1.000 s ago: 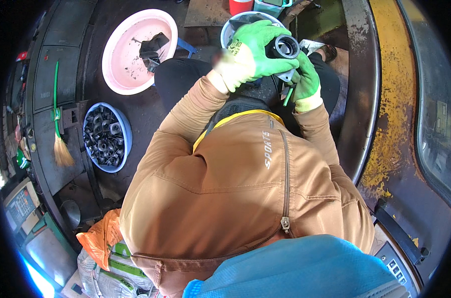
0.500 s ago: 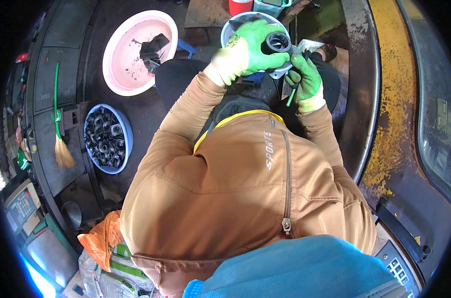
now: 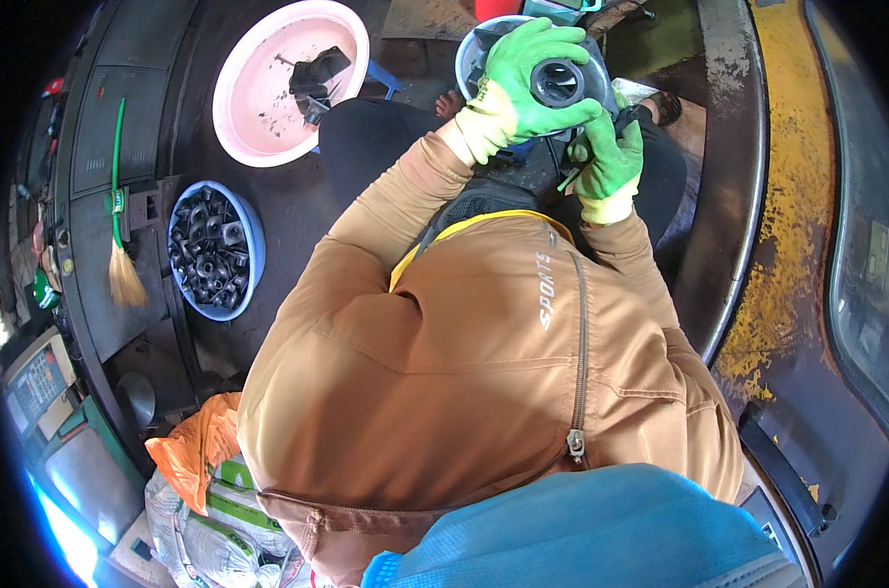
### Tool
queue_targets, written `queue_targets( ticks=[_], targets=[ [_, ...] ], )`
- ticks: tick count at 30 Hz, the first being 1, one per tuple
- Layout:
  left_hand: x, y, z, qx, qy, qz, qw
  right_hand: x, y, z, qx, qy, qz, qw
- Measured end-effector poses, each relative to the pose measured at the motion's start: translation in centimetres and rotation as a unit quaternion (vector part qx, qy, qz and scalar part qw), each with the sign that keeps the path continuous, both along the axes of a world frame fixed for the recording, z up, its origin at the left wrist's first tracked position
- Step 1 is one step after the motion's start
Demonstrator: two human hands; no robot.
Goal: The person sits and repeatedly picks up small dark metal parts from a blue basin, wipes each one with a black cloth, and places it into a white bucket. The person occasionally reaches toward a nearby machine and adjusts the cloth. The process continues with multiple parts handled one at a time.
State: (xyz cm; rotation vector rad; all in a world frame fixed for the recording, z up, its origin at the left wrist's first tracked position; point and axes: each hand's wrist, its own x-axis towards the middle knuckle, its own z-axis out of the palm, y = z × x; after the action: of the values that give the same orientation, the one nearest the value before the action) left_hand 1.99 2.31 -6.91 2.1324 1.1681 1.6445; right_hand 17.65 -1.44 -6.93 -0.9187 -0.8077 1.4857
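Observation:
My left hand (image 3: 523, 88), in a green and pale yellow glove, is closed round a black moulded part with a round, hollow collar (image 3: 559, 101). The collar's open end faces up, and thumb and fingers curl about it. Against the part's right side is my right hand (image 3: 609, 162), gloved alike, its fingers bent and pinched together. From that grip pokes the end of a thin green-handled tool (image 3: 568, 182); its working end is hidden. Below the part, between my knees, stands a light blue basin (image 3: 467, 61) holding dark pieces.
To the left, a pink basin (image 3: 231, 93) holds a few black pieces. A blue tub (image 3: 257, 257) full of black parts stands nearer. A broom (image 3: 121, 230) leans on grey cabinets; an orange bag (image 3: 194, 441) lies near left. A yellow, rust-worn machine (image 3: 792, 196) borders the right.
Both hands and the black part have shifted slightly right in the picture. The collar has turned more face-up, and less of the green handle shows below my right hand.

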Motion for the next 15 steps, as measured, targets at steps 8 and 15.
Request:
queue_targets(
  ticks=[8,15],
  targets=[
    [-1.1,-0.1,1.2,-0.072,-0.030,-0.018,0.997,0.4,1.1,-0.6,-0.027,-0.111,0.059,0.992],
    [-3.2,-0.9,2.6,-0.192,0.162,0.086,0.964,3.3,3.5,0.5,0.044,-0.199,0.126,0.971]
  ],
)
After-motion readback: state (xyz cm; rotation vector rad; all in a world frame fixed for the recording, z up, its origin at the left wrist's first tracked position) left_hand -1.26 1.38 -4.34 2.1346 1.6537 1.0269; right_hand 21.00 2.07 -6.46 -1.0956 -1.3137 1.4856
